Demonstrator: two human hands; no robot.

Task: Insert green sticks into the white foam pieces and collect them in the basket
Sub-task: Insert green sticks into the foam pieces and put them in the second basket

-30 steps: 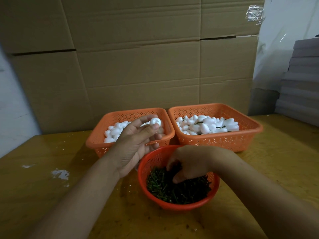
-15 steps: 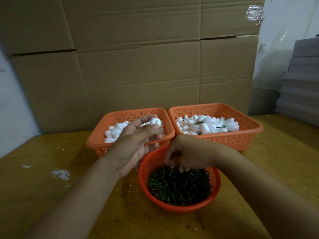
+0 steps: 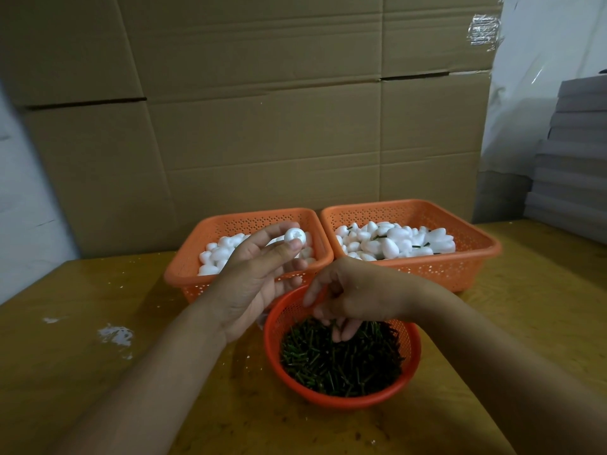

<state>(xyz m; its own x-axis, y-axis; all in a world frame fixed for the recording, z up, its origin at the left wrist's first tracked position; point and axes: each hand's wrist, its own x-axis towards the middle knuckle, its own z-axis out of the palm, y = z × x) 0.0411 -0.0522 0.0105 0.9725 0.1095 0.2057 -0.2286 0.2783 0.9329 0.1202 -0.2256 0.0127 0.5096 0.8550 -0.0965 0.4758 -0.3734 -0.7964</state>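
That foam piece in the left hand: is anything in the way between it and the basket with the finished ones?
Nothing visible blocks it. The left hand pinches the foam piece above the left basket; the right basket, holding pieces with sticks, stands right beside it, its top open. The right hand is lower, over the round basket of green sticks.

You have open tabletop (image 3: 98, 389) to your left and more bare wood to your right, both free for a hand to pass. Straight ahead, the round bowl of green sticks (image 3: 341, 362) sits close to you, and just behind it the left basket (image 3: 203, 284) and right basket (image 3: 460, 274) stand side by side, touching. Behind them a wall of cardboard boxes (image 3: 262, 126) closes off the far edge. A grey stack (image 3: 571, 178) blocks the far right corner.
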